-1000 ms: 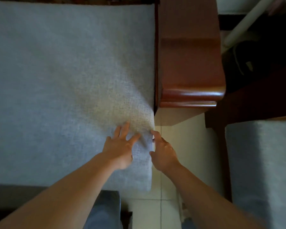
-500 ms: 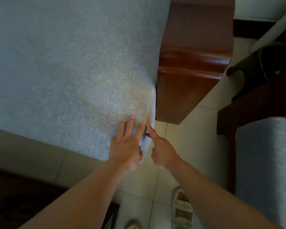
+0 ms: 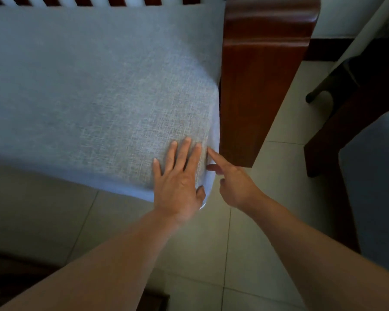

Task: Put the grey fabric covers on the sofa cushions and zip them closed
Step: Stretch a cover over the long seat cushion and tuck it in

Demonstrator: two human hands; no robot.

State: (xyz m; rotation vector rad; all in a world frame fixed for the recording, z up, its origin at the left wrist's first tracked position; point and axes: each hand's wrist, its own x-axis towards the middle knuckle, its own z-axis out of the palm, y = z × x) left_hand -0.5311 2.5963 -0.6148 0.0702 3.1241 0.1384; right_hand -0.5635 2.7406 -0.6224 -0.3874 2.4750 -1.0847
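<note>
Pressing flat on the grey cushion (image 3: 94, 90), the left hand (image 3: 180, 178) is laid with its fingers straight and slightly spread over the cushion's front corner, the thumb tucked against the corner's edge. Nothing is gripped by it. The right hand (image 3: 233, 182) is held just beside the left, at the cushion's side face; its index finger is extended and touches the fabric edge next to the left hand's fingertips, while the remaining fingers are loosely curled and nothing is seen to be held in them. Whether a zip is under that fingertip cannot be told.

The cushion is seated on the sofa, spreading ahead and to the left of both hands, its grey cover pulled smooth across the top. A dark red wooden armrest (image 3: 263, 70) is found just ahead of the right hand, close against the cushion's side. A slatted wooden backrest (image 3: 88, 0) is seen far ahead of the hands. A second grey cushion (image 3: 375, 187) is placed well to the right of the right hand. Pale floor tiles (image 3: 211, 254) lie beneath both forearms.
</note>
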